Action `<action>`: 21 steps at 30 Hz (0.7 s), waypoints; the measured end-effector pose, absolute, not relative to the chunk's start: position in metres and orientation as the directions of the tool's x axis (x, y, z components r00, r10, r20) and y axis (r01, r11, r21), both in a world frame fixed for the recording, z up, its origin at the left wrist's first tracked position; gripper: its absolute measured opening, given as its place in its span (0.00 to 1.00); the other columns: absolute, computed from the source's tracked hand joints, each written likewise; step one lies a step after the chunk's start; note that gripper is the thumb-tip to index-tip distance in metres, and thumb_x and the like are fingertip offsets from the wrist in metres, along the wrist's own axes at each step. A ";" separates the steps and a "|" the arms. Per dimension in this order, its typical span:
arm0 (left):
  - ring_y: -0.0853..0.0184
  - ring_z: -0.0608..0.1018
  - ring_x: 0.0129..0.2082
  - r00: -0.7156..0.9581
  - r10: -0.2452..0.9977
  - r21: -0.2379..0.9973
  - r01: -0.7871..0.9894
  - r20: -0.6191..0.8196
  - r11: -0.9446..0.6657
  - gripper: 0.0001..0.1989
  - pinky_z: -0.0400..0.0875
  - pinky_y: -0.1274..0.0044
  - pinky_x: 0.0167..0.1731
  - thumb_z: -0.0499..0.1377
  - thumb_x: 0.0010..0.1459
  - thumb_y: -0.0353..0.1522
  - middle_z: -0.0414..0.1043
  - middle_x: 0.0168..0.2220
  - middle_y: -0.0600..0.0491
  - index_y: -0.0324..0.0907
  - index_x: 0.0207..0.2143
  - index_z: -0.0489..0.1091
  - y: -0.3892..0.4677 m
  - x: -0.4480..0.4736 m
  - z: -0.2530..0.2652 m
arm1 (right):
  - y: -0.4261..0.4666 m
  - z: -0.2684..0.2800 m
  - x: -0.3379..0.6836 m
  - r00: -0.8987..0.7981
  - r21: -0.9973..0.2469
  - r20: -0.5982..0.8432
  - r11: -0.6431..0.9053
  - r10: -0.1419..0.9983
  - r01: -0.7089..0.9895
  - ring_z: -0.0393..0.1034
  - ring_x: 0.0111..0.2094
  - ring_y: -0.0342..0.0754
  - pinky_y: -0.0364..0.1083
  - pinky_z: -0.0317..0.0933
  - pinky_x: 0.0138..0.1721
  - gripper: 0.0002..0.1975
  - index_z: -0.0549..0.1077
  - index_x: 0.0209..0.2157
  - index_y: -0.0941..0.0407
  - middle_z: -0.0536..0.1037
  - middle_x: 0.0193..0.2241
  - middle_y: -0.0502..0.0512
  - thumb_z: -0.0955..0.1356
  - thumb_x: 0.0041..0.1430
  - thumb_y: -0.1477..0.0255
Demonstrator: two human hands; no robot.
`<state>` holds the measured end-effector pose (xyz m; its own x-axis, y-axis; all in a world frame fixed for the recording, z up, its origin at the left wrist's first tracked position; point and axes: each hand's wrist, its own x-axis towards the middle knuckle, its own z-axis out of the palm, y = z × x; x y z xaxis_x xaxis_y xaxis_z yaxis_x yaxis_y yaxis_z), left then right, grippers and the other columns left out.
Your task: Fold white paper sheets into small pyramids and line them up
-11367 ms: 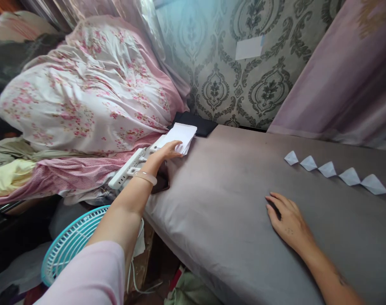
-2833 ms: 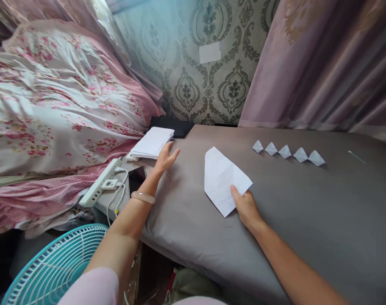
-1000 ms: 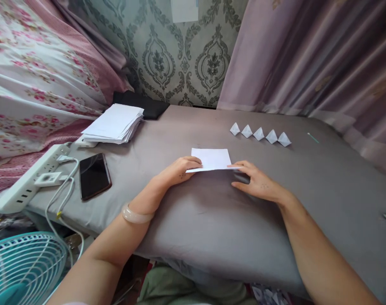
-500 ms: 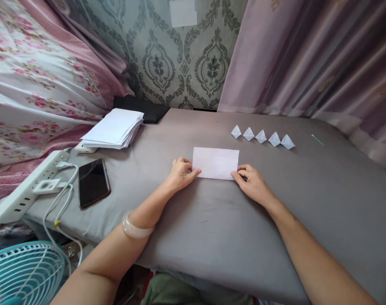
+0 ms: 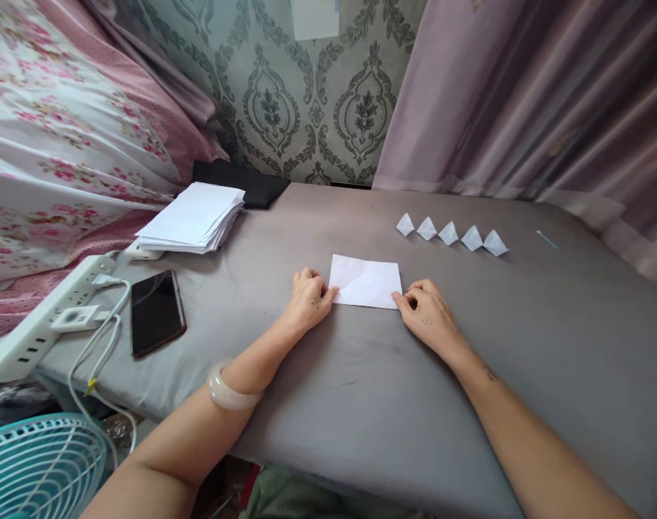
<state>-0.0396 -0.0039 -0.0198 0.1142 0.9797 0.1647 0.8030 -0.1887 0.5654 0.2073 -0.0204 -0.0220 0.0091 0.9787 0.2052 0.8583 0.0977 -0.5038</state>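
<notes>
A white rectangular sheet of paper (image 5: 366, 282) is in front of me at the middle of the grey-covered table. My left hand (image 5: 311, 296) pinches its near left corner between thumb and fingers. At the near right corner, my right hand (image 5: 425, 311) grips the paper the same way, thumb on top. The fingertips under the paper's edge are partly hidden. Several small folded white paper shapes (image 5: 448, 233) stand in a row beyond my right hand. A thick stack of white paper (image 5: 192, 216) lies at the back left.
Left of my arm lies a black phone (image 5: 158, 313). A white power strip (image 5: 47, 317) with plugged-in cables runs along the left edge, above a turquoise fan (image 5: 41, 465). A cotton swab (image 5: 547, 239) lies at the far right. Curtains (image 5: 469, 94) hang behind the table.
The paper has tilted slightly and looks shorter from side to side. My right hand has shifted a little to the left. Both hands keep hold of the corners.
</notes>
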 end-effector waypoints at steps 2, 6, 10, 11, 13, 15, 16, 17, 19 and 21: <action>0.58 0.66 0.45 0.115 0.979 0.552 0.812 0.170 -0.191 0.12 0.64 0.64 0.48 0.56 0.58 0.35 0.65 0.39 0.44 0.38 0.24 0.68 -0.004 -0.039 -0.021 | -0.020 -0.023 0.207 0.006 -0.493 0.210 0.101 0.978 0.864 0.67 0.36 0.50 0.50 0.60 0.41 0.18 0.66 0.20 0.54 0.70 0.36 0.56 0.63 0.58 0.59; 0.57 0.65 0.44 0.128 0.976 0.542 0.815 0.179 -0.206 0.12 0.64 0.63 0.48 0.56 0.58 0.36 0.65 0.40 0.44 0.38 0.23 0.68 -0.004 -0.040 -0.022 | -0.021 -0.023 0.208 -0.001 -0.484 0.213 0.107 0.977 0.868 0.67 0.35 0.49 0.50 0.60 0.39 0.18 0.66 0.20 0.54 0.70 0.36 0.56 0.63 0.58 0.58; 0.58 0.65 0.43 0.153 0.967 0.536 0.809 0.203 -0.241 0.12 0.64 0.63 0.48 0.56 0.58 0.36 0.64 0.39 0.45 0.39 0.23 0.67 -0.004 -0.041 -0.024 | -0.021 -0.022 0.208 -0.010 -0.484 0.230 0.124 0.973 0.866 0.67 0.33 0.49 0.51 0.60 0.37 0.19 0.66 0.20 0.53 0.69 0.35 0.56 0.63 0.58 0.57; 0.58 0.65 0.42 0.160 0.964 0.529 0.811 0.214 -0.252 0.12 0.64 0.63 0.48 0.56 0.58 0.35 0.64 0.39 0.45 0.39 0.24 0.66 -0.005 -0.041 -0.023 | -0.021 -0.023 0.208 -0.013 -0.481 0.234 0.127 0.972 0.867 0.67 0.33 0.49 0.50 0.60 0.37 0.19 0.66 0.20 0.53 0.69 0.35 0.56 0.63 0.58 0.57; 0.58 0.66 0.42 0.164 0.963 0.501 0.828 0.215 -0.253 0.10 0.65 0.64 0.47 0.56 0.58 0.36 0.64 0.39 0.45 0.39 0.27 0.67 -0.006 -0.042 -0.021 | -0.022 -0.023 0.208 -0.012 -0.475 0.238 0.127 0.971 0.871 0.67 0.33 0.50 0.50 0.61 0.37 0.18 0.65 0.20 0.53 0.69 0.34 0.56 0.63 0.57 0.56; 0.56 0.66 0.43 0.164 0.965 0.460 0.854 0.203 -0.242 0.09 0.65 0.63 0.46 0.56 0.58 0.36 0.65 0.40 0.42 0.37 0.34 0.68 -0.007 -0.041 -0.017 | -0.022 -0.022 0.208 -0.002 -0.474 0.236 0.117 0.972 0.873 0.67 0.34 0.50 0.50 0.61 0.37 0.17 0.65 0.21 0.53 0.69 0.34 0.56 0.64 0.56 0.57; 0.55 0.66 0.45 0.177 0.962 0.439 0.862 0.208 -0.253 0.11 0.64 0.61 0.47 0.56 0.58 0.35 0.65 0.43 0.41 0.36 0.39 0.67 -0.008 -0.041 -0.014 | -0.022 -0.022 0.208 0.006 -0.477 0.236 0.111 0.972 0.872 0.67 0.35 0.50 0.50 0.62 0.37 0.15 0.66 0.23 0.53 0.69 0.34 0.56 0.64 0.56 0.57; 0.53 0.65 0.48 0.210 0.952 0.416 0.863 0.222 -0.287 0.14 0.63 0.60 0.49 0.55 0.58 0.33 0.65 0.47 0.39 0.35 0.45 0.66 -0.008 -0.040 -0.011 | -0.022 -0.022 0.208 0.011 -0.481 0.240 0.109 0.971 0.870 0.68 0.35 0.51 0.51 0.62 0.38 0.14 0.68 0.27 0.54 0.69 0.36 0.56 0.65 0.56 0.58; 0.53 0.62 0.56 0.360 0.895 0.374 0.818 0.263 -0.438 0.19 0.58 0.59 0.56 0.51 0.58 0.27 0.60 0.56 0.40 0.38 0.53 0.62 -0.008 -0.040 -0.007 | -0.022 -0.022 0.207 -0.020 -0.486 0.261 0.149 0.965 0.861 0.68 0.39 0.52 0.52 0.63 0.40 0.13 0.71 0.37 0.54 0.70 0.42 0.59 0.65 0.57 0.60; 0.57 0.59 0.61 0.556 0.790 0.355 0.706 0.258 -0.612 0.24 0.54 0.62 0.60 0.47 0.57 0.21 0.58 0.60 0.45 0.42 0.56 0.62 -0.006 -0.039 -0.006 | -0.021 -0.021 0.206 -0.127 -0.461 0.293 0.257 0.948 0.849 0.67 0.44 0.53 0.53 0.63 0.44 0.15 0.71 0.45 0.54 0.69 0.48 0.60 0.63 0.60 0.63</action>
<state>-0.0388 -0.0062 -0.0057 0.5558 0.7903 0.2578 0.7062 -0.6125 0.3551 0.2064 -0.0213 -0.0215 -0.1272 0.9477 0.2928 0.8494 0.2565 -0.4613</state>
